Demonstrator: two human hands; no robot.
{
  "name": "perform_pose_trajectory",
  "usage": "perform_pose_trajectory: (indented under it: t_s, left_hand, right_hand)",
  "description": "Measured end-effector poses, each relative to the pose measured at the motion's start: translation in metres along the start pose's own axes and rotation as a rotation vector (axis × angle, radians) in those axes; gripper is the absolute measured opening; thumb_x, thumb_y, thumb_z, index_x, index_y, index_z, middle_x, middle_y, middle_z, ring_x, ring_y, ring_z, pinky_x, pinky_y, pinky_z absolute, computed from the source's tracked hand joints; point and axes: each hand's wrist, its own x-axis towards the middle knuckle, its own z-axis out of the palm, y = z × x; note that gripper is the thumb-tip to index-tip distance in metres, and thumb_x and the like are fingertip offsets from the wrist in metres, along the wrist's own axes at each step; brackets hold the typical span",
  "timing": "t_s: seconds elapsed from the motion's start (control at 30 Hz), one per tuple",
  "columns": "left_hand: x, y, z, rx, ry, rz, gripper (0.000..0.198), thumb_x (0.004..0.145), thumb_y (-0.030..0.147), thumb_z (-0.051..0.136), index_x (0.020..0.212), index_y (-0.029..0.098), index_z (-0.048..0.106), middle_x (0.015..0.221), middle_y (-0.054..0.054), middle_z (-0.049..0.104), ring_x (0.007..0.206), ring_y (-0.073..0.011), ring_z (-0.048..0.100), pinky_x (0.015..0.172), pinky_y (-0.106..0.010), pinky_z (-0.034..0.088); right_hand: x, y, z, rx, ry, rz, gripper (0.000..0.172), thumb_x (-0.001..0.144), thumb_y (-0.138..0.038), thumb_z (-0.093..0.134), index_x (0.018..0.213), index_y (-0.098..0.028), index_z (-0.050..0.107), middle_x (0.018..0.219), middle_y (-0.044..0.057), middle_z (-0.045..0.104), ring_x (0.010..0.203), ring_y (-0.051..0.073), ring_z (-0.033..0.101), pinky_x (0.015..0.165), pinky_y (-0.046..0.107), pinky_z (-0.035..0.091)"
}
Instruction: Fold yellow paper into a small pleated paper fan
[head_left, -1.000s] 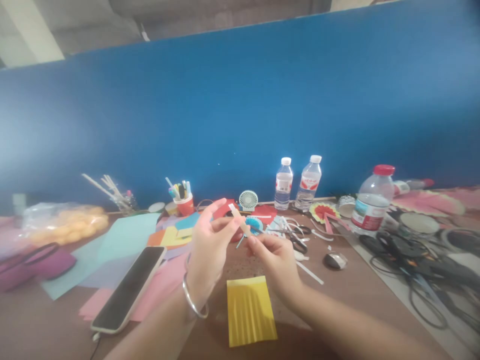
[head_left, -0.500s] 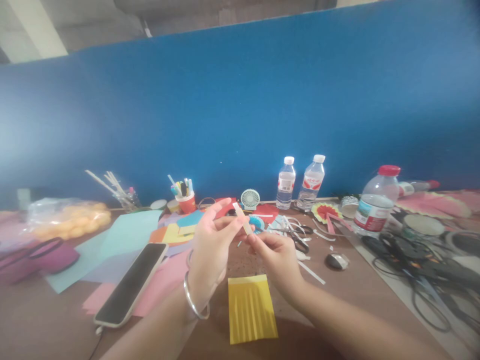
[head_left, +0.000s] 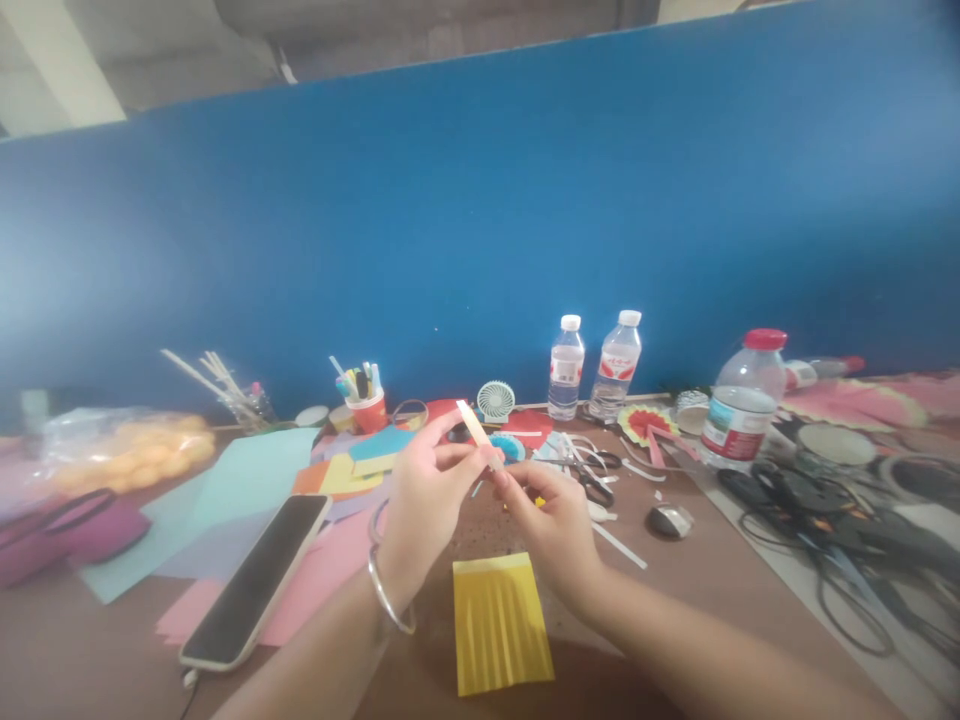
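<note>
Between my two hands, above the table, is a narrow pale paper strip (head_left: 474, 424), whitish at its upper tip and yellowish along its length. My left hand (head_left: 426, 490), with a silver bangle at the wrist, pinches it between thumb and fingers. My right hand (head_left: 553, 515) pinches its lower end with thumb and forefinger. A yellow sheet of paper (head_left: 502, 630) with lengthwise creases and a paler strip along its top edge lies below my hands.
A phone (head_left: 259, 580) rests on pink and blue paper sheets at left. Scissors (head_left: 596, 485), white paper scraps and a small fan (head_left: 496, 401) lie beyond my hands. Water bottles (head_left: 566, 370) stand at the back, a red-capped bottle (head_left: 742, 405) and tangled cables (head_left: 817, 520) at right.
The strip stays in both hands, its upper part now looking yellower and turned slightly. The whole view has shifted a little, and a small yellow bit now shows behind my right hand.
</note>
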Motion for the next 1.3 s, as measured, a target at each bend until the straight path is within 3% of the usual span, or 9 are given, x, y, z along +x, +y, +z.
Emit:
perform_pose_trajectory:
  t_s: [0.2, 0.33, 0.5, 0.63, 0.77, 0.83, 0.97, 1.1, 1.3]
  left_hand:
    - [-0.001, -0.005, 0.003, -0.147, -0.008, -0.032, 0.055, 0.071, 0.027, 0.059, 0.122, 0.017, 0.041, 0.067, -0.003, 0.069, 0.072, -0.0191, 0.064, 0.07, -0.03, 0.048]
    - [-0.003, -0.005, 0.003, -0.117, 0.015, -0.03, 0.052, 0.071, 0.027, 0.06, 0.12, 0.017, 0.044, 0.062, -0.002, 0.068, 0.074, -0.0185, 0.064, 0.075, -0.03, 0.047]
    - [-0.003, -0.006, 0.005, -0.171, 0.058, -0.039, 0.053, 0.067, 0.024, 0.063, 0.118, 0.017, 0.048, 0.075, -0.004, 0.07, 0.078, -0.0191, 0.064, 0.08, -0.03, 0.045]
    - [-0.003, -0.009, 0.006, -0.212, 0.024, -0.04, 0.053, 0.068, 0.024, 0.062, 0.118, 0.016, 0.048, 0.076, -0.005, 0.07, 0.077, -0.0214, 0.064, 0.082, -0.036, 0.045]
    - [-0.003, -0.011, 0.004, -0.208, 0.028, -0.05, 0.044, 0.066, 0.025, 0.064, 0.109, 0.015, 0.056, 0.087, -0.008, 0.068, 0.077, -0.0211, 0.064, 0.079, -0.033, 0.046]
    - [-0.003, -0.01, 0.004, -0.23, 0.011, -0.059, 0.05, 0.066, 0.025, 0.064, 0.113, 0.017, 0.053, 0.079, -0.006, 0.069, 0.073, -0.02, 0.064, 0.074, -0.032, 0.048]
    - [-0.004, -0.003, 0.003, -0.236, -0.096, -0.068, 0.053, 0.069, 0.027, 0.062, 0.119, 0.018, 0.045, 0.064, -0.002, 0.067, 0.067, -0.0182, 0.063, 0.069, -0.031, 0.048]
    - [-0.002, 0.003, 0.001, -0.191, -0.205, -0.023, 0.058, 0.067, 0.025, 0.064, 0.12, 0.019, 0.041, 0.076, -0.005, 0.068, 0.071, -0.0184, 0.063, 0.068, -0.03, 0.048]
    - [0.0, 0.002, -0.001, 0.033, -0.076, 0.042, 0.045, 0.07, 0.028, 0.061, 0.111, 0.022, 0.046, 0.064, 0.0, 0.066, 0.063, -0.0165, 0.062, 0.061, -0.026, 0.047]
  right_hand:
    - [0.0, 0.001, 0.001, -0.039, 0.011, 0.003, 0.026, 0.079, -0.031, 0.049, 0.06, -0.018, 0.061, 0.054, 0.0, 0.057, 0.053, 0.012, 0.049, 0.051, 0.022, 0.036]
    - [0.0, 0.001, 0.001, -0.058, 0.017, -0.002, 0.027, 0.078, -0.031, 0.049, 0.057, -0.018, 0.06, 0.053, 0.0, 0.057, 0.052, 0.012, 0.048, 0.051, 0.023, 0.036]
    - [-0.001, 0.002, 0.002, -0.039, 0.013, 0.017, 0.028, 0.078, -0.032, 0.049, 0.056, -0.018, 0.059, 0.053, 0.0, 0.057, 0.053, 0.012, 0.049, 0.051, 0.023, 0.036]
    - [-0.001, 0.002, 0.003, 0.003, 0.004, 0.058, 0.03, 0.078, -0.034, 0.05, 0.054, -0.018, 0.058, 0.052, -0.001, 0.057, 0.052, 0.012, 0.049, 0.051, 0.022, 0.036]
    - [0.001, 0.001, 0.003, 0.04, -0.019, 0.108, 0.032, 0.077, -0.035, 0.05, 0.052, -0.017, 0.058, 0.05, -0.001, 0.056, 0.05, 0.011, 0.048, 0.049, 0.021, 0.036]
    - [0.001, 0.001, 0.003, 0.039, -0.018, 0.116, 0.032, 0.077, -0.035, 0.05, 0.052, -0.017, 0.058, 0.05, -0.001, 0.056, 0.05, 0.011, 0.048, 0.049, 0.021, 0.036]
    - [0.001, 0.0, 0.002, 0.024, 0.015, 0.096, 0.032, 0.076, -0.035, 0.051, 0.051, -0.017, 0.057, 0.049, -0.001, 0.056, 0.05, 0.011, 0.049, 0.049, 0.021, 0.037]
    - [0.001, 0.0, 0.002, 0.016, 0.044, 0.084, 0.031, 0.076, -0.035, 0.051, 0.051, -0.017, 0.058, 0.048, -0.001, 0.056, 0.049, 0.012, 0.049, 0.049, 0.021, 0.037]
    - [-0.001, 0.0, 0.003, 0.031, 0.022, 0.073, 0.024, 0.076, -0.03, 0.051, 0.059, -0.018, 0.061, 0.055, -0.001, 0.059, 0.053, 0.012, 0.049, 0.05, 0.021, 0.037]
